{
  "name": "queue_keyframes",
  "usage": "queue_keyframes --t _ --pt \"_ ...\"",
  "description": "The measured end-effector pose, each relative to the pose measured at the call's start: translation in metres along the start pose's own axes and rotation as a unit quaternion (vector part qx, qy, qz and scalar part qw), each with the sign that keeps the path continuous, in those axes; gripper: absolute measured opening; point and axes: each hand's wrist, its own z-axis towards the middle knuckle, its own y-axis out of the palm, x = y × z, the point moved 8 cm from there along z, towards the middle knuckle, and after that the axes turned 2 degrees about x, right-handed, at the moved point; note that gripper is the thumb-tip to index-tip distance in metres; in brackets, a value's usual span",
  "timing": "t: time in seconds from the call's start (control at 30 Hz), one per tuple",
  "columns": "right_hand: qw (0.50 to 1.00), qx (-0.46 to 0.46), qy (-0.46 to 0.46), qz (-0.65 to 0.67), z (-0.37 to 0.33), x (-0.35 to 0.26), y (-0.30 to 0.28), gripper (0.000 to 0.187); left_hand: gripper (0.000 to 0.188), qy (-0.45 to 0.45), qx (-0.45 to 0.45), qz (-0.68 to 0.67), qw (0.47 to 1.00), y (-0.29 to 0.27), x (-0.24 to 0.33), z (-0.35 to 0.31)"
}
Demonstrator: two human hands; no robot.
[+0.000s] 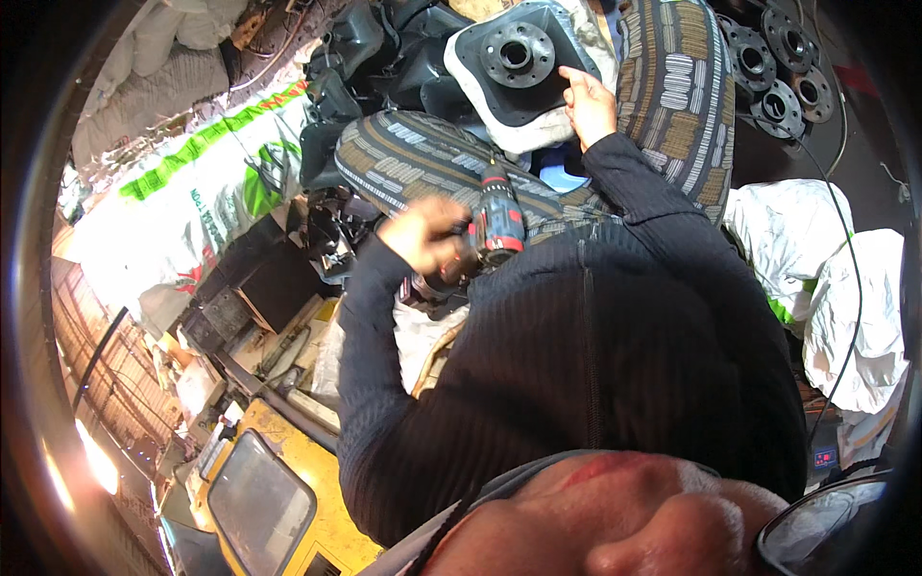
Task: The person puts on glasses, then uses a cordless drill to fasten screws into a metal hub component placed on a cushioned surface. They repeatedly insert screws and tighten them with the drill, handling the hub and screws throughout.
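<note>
A black square part (540, 108) with a raised, flared base sits on white padding (461, 72) between my knees. On top of it lies a round grey metal flange (519, 55) with a central hole and smaller holes around it. My right hand (588, 108) is at the flange's right edge, index finger stretched toward it and the other fingers partly curled. A dark cordless drill (499, 219) with red accents lies on my left thigh, its bit pointing away from me. My left hand (423, 235), blurred by motion, is beside the drill, so its grip is unclear.
More metal flanges (792, 46) lie at the far right, near a black cable (845, 211). Black moulded parts (355, 43) are heaped at the far left beside a white-and-green sack (202, 202). White bags (850, 307) stand at right; a yellow machine panel (279, 480) is at lower left.
</note>
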Motion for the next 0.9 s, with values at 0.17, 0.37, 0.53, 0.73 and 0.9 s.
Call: queue_keyframes --t 0.17,0.37,0.53,0.73,0.9 --pt "0.983 0.072 -0.143 -0.093 0.015 -0.011 0.001 0.026 0.106 0.203 0.436 0.196 0.854 -0.121 0.051 0.108" --pt "0.977 0.102 -0.169 -0.083 0.021 -0.004 -0.006 0.023 0.101 0.207 0.418 0.143 0.873 -0.107 0.041 0.193" --pt "0.990 0.076 -0.109 -0.042 0.026 0.005 -0.007 0.025 0.097 0.247 0.366 0.144 0.886 -0.104 0.035 0.194" --pt "0.993 0.083 -0.079 0.005 0.017 -0.006 0.001 0.024 0.134 0.335 0.384 0.122 0.851 -0.105 0.032 0.190" --pt "0.995 0.038 0.026 0.091 -0.009 -0.015 0.003 0.029 0.136 0.315 0.418 0.097 0.847 -0.107 0.015 0.162"
